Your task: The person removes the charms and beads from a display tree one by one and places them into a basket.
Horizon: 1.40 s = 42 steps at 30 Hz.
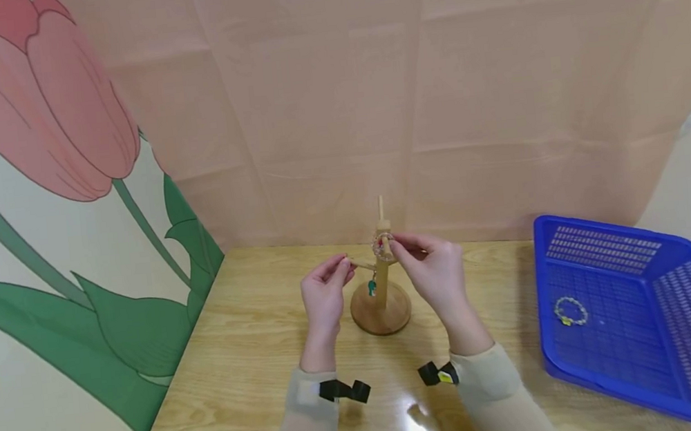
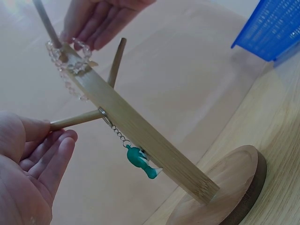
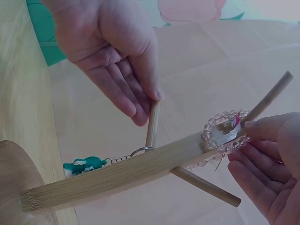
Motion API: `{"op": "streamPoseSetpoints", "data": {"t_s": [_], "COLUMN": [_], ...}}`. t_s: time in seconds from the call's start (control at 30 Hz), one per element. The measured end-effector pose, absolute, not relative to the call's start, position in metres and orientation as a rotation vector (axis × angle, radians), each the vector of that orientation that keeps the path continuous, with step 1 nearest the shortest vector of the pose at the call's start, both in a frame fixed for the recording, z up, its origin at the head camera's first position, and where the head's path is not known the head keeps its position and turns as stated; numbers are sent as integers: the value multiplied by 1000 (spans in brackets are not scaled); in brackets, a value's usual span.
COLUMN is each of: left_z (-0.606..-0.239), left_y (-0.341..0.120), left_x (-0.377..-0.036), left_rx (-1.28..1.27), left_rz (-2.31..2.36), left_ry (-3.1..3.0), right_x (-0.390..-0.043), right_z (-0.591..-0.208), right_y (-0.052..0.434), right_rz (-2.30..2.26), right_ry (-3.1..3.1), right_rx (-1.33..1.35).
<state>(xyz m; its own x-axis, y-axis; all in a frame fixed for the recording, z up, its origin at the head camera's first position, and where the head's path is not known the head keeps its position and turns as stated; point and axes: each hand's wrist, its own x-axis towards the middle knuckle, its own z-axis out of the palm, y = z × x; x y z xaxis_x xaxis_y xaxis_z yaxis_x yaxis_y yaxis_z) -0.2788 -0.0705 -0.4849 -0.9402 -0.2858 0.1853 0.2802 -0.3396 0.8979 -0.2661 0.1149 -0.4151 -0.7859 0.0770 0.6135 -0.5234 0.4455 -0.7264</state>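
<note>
A wooden peg stand (image 1: 383,285) with a round base stands upright on the table. My left hand (image 1: 322,295) pinches the outer end of a side peg (image 2: 77,120) between thumb and fingers. From that peg a green figure keychain (image 2: 139,159) hangs by its metal ring and short chain, close to the post. At the stand's upper part, my right hand (image 1: 437,272) pinches a clear pinkish bead bracelet (image 3: 206,136), thumb right at the upper peg's base (image 3: 251,115). The beads loop about this peg, and a small red-and-white charm (image 3: 236,120) shows among them.
A blue plastic basket (image 1: 539,280) stands on the table at the right, with a pale beaded bracelet (image 1: 570,311) with a yellow charm inside it. Another bare peg (image 3: 206,186) juts from the post. Behind the table (image 1: 241,364) hangs a pinkish cloth (image 1: 322,106).
</note>
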Motion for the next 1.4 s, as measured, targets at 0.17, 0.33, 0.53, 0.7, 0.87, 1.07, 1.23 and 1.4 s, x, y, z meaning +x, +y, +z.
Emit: {"op": "streamPoseSetpoints", "data": {"t_s": [0.17, 0.33, 0.53, 0.7, 0.87, 1.07, 1.23, 1.4], "left_z": [-484, -484, -485, -485, -484, -487, -488, -488], "left_y": [-71, -71, -71, -71, -72, -73, -73, -73], "left_x": [-279, -279, -280, -280, -278, -275, -274, -276], "left_rx": [4, 4, -5, -11, -1, 13, -3, -17], "left_rz": [-2326, -2330, -2322, -2322, -2327, -2347, -2341, -2325], "left_ry": [-1544, -1540, -1552, -1563, -1580, -1581, -1588, -1599], "right_x": [-265, -264, -261, -253, -240, -226, -218, -216], "right_z": [-414, -413, -414, -413, -413, -415, -419, -419], "right_y": [114, 114, 115, 115, 115, 113, 111, 111], "right_rz": [1355, 1370, 1388, 1419, 1528, 1677, 1755, 1784], "right_ry": [-2102, -2089, -2095, -2079, -1997, -1907, -1873, -1865], "right_rx": [376, 383, 383, 404, 423, 416, 400, 403]}}
